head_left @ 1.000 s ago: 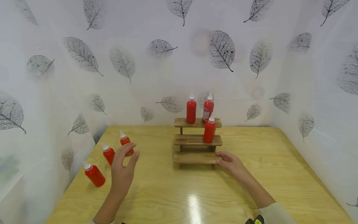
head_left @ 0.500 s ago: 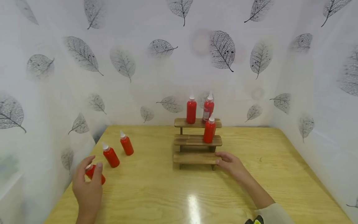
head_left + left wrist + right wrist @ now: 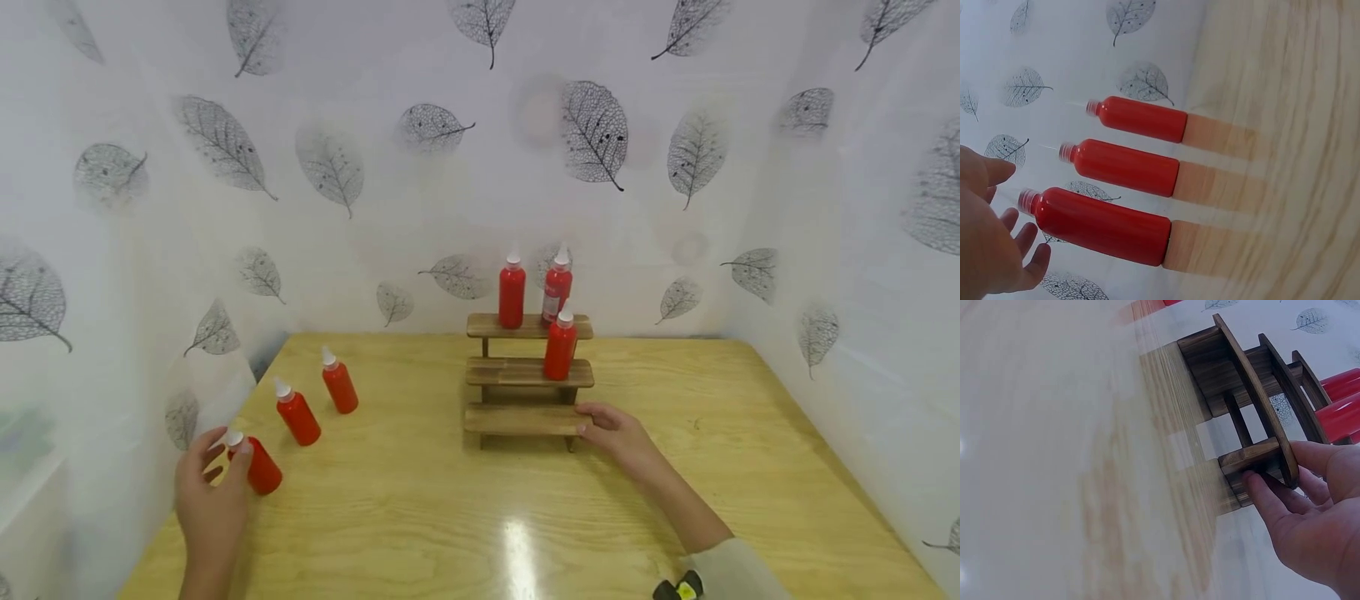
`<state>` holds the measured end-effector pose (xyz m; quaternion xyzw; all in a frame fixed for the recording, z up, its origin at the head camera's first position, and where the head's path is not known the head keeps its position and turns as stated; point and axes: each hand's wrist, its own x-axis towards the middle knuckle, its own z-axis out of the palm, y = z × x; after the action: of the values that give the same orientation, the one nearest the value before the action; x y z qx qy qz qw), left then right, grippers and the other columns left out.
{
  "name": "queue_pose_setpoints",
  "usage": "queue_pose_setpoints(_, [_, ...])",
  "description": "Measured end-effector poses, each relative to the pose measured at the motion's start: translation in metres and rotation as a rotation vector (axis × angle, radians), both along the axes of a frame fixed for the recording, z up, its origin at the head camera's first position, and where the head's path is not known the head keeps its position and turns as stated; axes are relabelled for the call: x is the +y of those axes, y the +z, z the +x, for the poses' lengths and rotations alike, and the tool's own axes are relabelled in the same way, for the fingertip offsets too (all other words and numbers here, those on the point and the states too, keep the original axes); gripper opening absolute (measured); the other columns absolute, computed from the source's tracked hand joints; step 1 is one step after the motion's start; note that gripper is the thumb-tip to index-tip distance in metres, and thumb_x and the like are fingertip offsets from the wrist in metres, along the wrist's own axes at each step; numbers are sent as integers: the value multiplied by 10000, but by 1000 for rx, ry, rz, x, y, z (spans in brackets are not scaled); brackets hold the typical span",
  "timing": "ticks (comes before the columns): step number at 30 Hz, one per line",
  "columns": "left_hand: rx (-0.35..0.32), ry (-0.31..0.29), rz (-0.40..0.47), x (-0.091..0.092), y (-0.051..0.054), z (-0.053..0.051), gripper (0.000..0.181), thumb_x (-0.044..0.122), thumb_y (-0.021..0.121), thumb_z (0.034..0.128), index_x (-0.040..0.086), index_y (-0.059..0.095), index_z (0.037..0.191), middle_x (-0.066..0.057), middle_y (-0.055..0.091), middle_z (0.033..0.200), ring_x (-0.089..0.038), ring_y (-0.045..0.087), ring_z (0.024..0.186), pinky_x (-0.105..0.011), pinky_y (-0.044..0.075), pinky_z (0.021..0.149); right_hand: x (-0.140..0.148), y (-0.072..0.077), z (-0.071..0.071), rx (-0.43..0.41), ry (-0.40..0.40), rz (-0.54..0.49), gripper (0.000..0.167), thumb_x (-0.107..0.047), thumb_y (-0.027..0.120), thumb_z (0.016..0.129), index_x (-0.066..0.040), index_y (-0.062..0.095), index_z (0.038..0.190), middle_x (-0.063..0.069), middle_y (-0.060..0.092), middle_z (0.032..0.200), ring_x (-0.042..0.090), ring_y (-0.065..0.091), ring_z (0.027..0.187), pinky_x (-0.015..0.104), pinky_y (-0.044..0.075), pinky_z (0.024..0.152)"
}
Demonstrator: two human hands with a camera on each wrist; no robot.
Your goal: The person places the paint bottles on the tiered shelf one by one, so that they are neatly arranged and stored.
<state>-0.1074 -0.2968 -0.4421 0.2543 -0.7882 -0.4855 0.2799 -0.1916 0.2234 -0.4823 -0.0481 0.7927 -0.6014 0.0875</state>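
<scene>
My left hand (image 3: 212, 500) is beside the nearest red squeeze bottle (image 3: 262, 468) at the table's left. In the left wrist view its parted fingers (image 3: 1036, 265) and thumb lie either side of the bottle's clear nozzle, with a gap to the thumb; contact is unclear. Two more red bottles, a middle one (image 3: 299, 419) and a far one (image 3: 341, 389), stand behind in a row. My right hand (image 3: 618, 442) grips the right end of the lowest step of a three-step wooden stand (image 3: 517, 419), thumb and fingers either side of the board (image 3: 1250, 387).
On the stand's top step stand a plain red bottle (image 3: 512, 296) and a labelled one (image 3: 552, 290). Another red bottle (image 3: 560, 352) is on the right of the middle step. Leaf-printed sheeting (image 3: 420, 208) walls the yellow wooden table (image 3: 420, 517).
My left hand has moved left and toward the near side, from before the far bottles to the nearest bottle's top. My right hand keeps its grip on the stand.
</scene>
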Motion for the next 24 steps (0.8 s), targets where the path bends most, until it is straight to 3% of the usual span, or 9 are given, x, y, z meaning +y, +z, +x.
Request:
queue_pose_setpoints(6, [-84, 26, 95, -6, -4, -2, 522, 351, 607, 1001, 206, 453, 1479, -29, 473, 1480, -167, 455, 1272, -294, 380, 1028, -1, -2, 0, -4, -10, 19, 505, -302, 677, 972, -65, 560, 1402, 196, 532, 1471, 375, 502, 1359, 500, 452, 1104])
queue_pose_setpoints(13, [-220, -123, 142, -14, -5, -6, 692, 393, 553, 1023, 176, 248, 1604, -118, 336, 1624, -335, 350, 1435, -510, 371, 1162, -1, -3, 0, 4, -8, 8, 496, -295, 676, 974, -74, 559, 1402, 190, 536, 1467, 355, 546, 1315, 499, 468, 1088])
queue_pose_setpoints(16, [-260, -132, 170, -15, -6, -7, 709, 403, 544, 1025, 201, 210, 1616, -116, 312, 1639, -355, 336, 1456, -558, 369, 1158, -2, -3, 0, 2, -9, 5, 490, -289, 681, 970, -78, 566, 1397, 189, 549, 1453, 342, 560, 1298, 479, 482, 1074])
queue_pose_setpoints(18, [-258, -121, 198, -16, -7, -7, 713, 408, 558, 1017, 224, 218, 1616, -108, 314, 1638, -352, 345, 1446, -526, 383, 1156, -3, -2, -1, 1, -4, -6, 490, -281, 684, 968, -73, 565, 1396, 193, 548, 1452, 343, 566, 1293, 472, 485, 1073])
queue_pose_setpoints(24, [-253, -115, 248, -14, -9, -8, 710, 399, 606, 996, 268, 262, 1603, -88, 349, 1617, -310, 378, 1395, -276, 479, 1064, -1, -3, 0, 22, -1, 14, 491, -292, 674, 975, -68, 563, 1398, 191, 524, 1479, 378, 495, 1361, 491, 457, 1098])
